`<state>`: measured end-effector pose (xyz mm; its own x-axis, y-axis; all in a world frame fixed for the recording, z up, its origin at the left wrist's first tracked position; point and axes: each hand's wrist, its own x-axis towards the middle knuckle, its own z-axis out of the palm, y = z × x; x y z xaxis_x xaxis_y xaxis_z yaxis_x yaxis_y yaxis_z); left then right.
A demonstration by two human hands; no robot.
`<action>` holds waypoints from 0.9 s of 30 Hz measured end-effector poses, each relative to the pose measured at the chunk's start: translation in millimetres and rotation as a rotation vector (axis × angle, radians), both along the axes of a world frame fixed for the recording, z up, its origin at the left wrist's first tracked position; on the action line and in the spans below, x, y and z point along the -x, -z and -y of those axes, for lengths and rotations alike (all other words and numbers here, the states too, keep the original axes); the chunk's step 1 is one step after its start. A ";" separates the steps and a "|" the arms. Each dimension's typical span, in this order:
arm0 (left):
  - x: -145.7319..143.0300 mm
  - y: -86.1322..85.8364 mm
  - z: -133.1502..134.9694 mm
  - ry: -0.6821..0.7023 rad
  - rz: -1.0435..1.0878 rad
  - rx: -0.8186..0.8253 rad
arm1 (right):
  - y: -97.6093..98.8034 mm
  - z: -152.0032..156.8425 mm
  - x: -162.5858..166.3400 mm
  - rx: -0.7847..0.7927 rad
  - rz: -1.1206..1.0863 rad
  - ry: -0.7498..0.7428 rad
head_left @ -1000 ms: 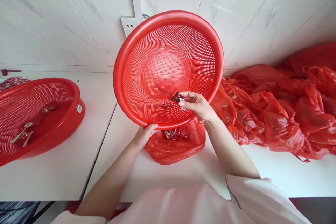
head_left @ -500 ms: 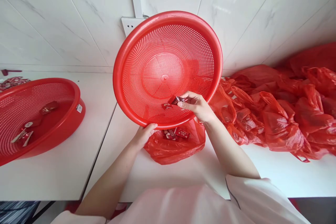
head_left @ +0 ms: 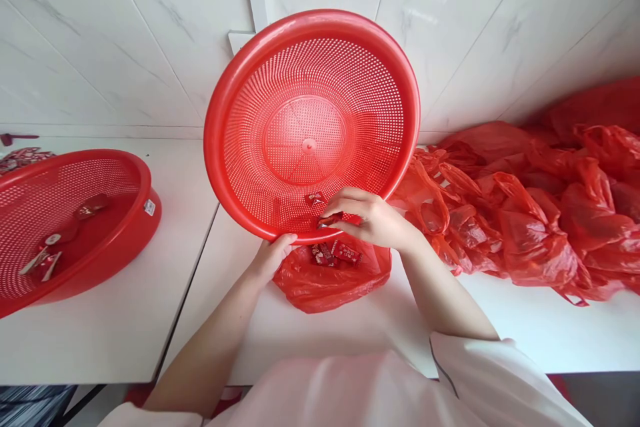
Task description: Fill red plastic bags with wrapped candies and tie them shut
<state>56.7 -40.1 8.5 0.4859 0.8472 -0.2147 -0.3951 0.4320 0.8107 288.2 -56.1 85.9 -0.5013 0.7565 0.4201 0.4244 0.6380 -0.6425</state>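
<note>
A red plastic colander basket (head_left: 305, 90) is tilted toward me, its near rim gripped by my left hand (head_left: 274, 255) with the thumb over the edge. Inside its lower wall, my right hand (head_left: 371, 217) pinches a small dark red wrapped packet (head_left: 330, 220). Another small red packet (head_left: 315, 199) rests on the mesh just above those fingers. Below the rim lies an opened red plastic bag (head_left: 325, 290); red and brown printed packets (head_left: 346, 252) show in its mouth. The left hand's other fingers are hidden under the basket.
To the left, a second red colander basket (head_left: 135, 227) leans with a few packets inside. Several filled red plastic bags (head_left: 530, 213) are heaped at the right. A white tiled wall (head_left: 165, 27) backs the white table (head_left: 120, 327), which has a seam.
My right hand has moved down toward the near rim with the packet, leaving another packet on the mesh. The basket has shifted slightly left and up.
</note>
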 end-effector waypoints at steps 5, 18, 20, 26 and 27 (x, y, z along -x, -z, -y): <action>0.5 0.0 -0.8 0.011 0.006 0.008 | 1.7 -0.6 -4.7 0.175 0.179 -0.040; 2.9 12.2 4.2 0.051 -0.129 0.025 | 32.4 -13.2 11.6 0.006 0.309 0.263; 2.2 12.1 6.3 0.060 -0.163 0.029 | 41.6 -16.0 15.3 0.043 0.384 0.300; -1.9 9.9 6.0 0.097 -0.053 0.013 | 46.6 -19.2 17.0 0.277 0.167 0.234; -2.0 10.3 5.1 0.089 -0.045 0.010 | 45.7 -20.2 16.0 0.363 0.046 0.223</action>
